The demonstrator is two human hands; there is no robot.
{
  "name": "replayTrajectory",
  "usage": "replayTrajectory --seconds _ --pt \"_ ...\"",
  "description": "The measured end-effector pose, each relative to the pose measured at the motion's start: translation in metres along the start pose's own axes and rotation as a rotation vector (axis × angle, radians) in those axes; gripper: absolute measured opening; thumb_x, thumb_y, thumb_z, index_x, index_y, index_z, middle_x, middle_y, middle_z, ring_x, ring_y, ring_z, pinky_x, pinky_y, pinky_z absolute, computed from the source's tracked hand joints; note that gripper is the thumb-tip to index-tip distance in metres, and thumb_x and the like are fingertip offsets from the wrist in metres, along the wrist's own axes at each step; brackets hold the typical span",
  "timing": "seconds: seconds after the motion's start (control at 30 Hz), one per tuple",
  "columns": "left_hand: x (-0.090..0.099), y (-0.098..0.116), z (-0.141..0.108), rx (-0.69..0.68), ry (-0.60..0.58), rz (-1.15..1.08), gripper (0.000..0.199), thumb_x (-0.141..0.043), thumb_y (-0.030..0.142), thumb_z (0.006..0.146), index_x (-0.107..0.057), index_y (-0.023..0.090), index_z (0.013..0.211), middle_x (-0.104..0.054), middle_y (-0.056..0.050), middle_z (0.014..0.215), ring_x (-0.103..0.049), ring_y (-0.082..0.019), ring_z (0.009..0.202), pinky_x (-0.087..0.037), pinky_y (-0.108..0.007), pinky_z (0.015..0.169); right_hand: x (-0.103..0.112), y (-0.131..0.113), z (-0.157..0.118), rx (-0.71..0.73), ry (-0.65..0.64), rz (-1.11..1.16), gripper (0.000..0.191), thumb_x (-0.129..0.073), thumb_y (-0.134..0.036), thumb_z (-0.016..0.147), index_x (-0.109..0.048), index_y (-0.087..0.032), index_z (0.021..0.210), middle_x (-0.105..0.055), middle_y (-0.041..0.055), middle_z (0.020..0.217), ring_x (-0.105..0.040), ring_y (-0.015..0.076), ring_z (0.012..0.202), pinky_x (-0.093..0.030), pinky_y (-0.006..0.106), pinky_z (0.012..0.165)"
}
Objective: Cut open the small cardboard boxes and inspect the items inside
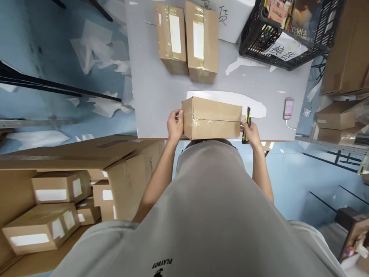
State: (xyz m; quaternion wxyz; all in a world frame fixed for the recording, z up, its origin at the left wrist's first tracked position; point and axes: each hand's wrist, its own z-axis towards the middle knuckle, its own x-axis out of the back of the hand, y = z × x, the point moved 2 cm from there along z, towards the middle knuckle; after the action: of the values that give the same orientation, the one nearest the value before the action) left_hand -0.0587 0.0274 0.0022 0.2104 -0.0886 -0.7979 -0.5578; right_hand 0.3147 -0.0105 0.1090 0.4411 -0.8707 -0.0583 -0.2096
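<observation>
A brown cardboard box with clear tape lies at the table's front edge, between my hands. My left hand grips its left end, thumb and fingers against the cardboard. At the box's right end, my right hand is closed around a black and yellow utility knife, with fingers close to the box's side. The knife stands roughly upright in the view. Behind the box, a white paper sheet lies on the grey table.
Two taped boxes stand at the back beside a white box. A black crate of books is at the back right. A phone with a cable lies right. A large carton holding smaller boxes stands lower left.
</observation>
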Motion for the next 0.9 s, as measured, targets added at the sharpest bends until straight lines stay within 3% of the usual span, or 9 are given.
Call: replayTrajectory --seconds 0.13,0.23,0.37,0.47,0.57,0.7,0.9 --pt "-0.055 -0.009 0.020 0.153 -0.191 -0.135 0.067 -0.046 0.078 0.113 -0.072 0.018 0.107 -0.083 -0.019 0.124 -0.075 -0.030 0.125 -0.057 -0.045 0.118 0.012 -0.003 -0.006 0.006 0.082 -0.114 0.051 -0.062 -0.072 0.104 -0.064 -0.022 0.107 -0.077 0.0067 0.104 -0.077 0.0198 0.091 -0.067 0.034 0.088" --pt "-0.067 -0.017 0.025 0.195 -0.284 -0.143 0.056 -0.050 0.068 0.114 -0.073 0.017 0.107 -0.083 -0.021 0.129 -0.075 -0.033 0.129 -0.055 -0.050 0.123 0.012 -0.010 -0.014 0.017 0.124 -0.275 0.048 -0.057 -0.069 0.109 -0.066 -0.022 0.112 -0.080 0.0083 0.102 -0.080 0.0233 0.096 -0.066 0.036 0.089" --pt "-0.039 -0.022 0.021 0.055 -0.259 -0.177 0.058 -0.055 0.067 0.111 -0.075 0.017 0.133 -0.076 -0.021 0.151 -0.070 -0.033 0.146 -0.051 -0.051 0.132 0.009 -0.032 -0.030 0.135 0.201 -0.522 0.047 -0.049 -0.062 0.115 -0.072 -0.021 0.118 -0.083 0.0098 0.097 -0.082 0.0277 0.095 -0.063 0.040 0.096" --pt "-0.009 -0.012 0.010 -0.094 -0.307 -0.244 0.072 -0.058 0.079 0.108 -0.070 0.022 0.151 -0.070 -0.019 0.162 -0.066 -0.033 0.153 -0.054 -0.052 0.131 -0.004 -0.055 -0.041 0.233 0.162 -0.654 0.054 -0.044 -0.063 0.118 -0.070 -0.022 0.142 -0.085 0.0104 0.103 -0.082 0.0303 0.095 -0.062 0.042 0.096" --pt "0.012 0.008 -0.002 -0.244 -0.387 -0.233 0.085 -0.069 0.085 0.101 -0.063 0.029 0.164 -0.060 -0.016 0.173 -0.058 -0.037 0.161 -0.056 -0.054 0.129 -0.035 -0.081 -0.047 0.355 -0.052 -0.794 0.056 -0.037 -0.059 0.123 -0.065 -0.025 0.157 -0.087 0.0119 0.117 -0.083 0.0314 0.102 -0.060 0.039 0.092" --pt "0.020 0.028 -0.005 -0.410 -0.492 -0.124 0.076 -0.074 0.082 0.098 -0.072 0.031 0.154 -0.054 -0.015 0.175 -0.049 -0.040 0.168 -0.045 -0.060 0.138 -0.081 -0.112 -0.051 0.456 -0.386 -1.135 0.051 -0.036 -0.050 0.126 -0.064 -0.028 0.162 -0.083 0.0124 0.142 -0.081 0.0326 0.119 -0.055 0.035 0.092" --pt "0.016 0.019 0.000 -0.403 -0.587 -0.071 0.069 -0.072 0.074 0.101 -0.072 0.031 0.155 -0.051 -0.014 0.176 -0.048 -0.040 0.168 -0.040 -0.061 0.141 -0.113 -0.137 -0.051 0.429 -0.559 -1.452 0.051 -0.035 -0.050 0.127 -0.060 -0.027 0.165 -0.082 0.0150 0.141 -0.081 0.0333 0.116 -0.049 0.036 0.090"
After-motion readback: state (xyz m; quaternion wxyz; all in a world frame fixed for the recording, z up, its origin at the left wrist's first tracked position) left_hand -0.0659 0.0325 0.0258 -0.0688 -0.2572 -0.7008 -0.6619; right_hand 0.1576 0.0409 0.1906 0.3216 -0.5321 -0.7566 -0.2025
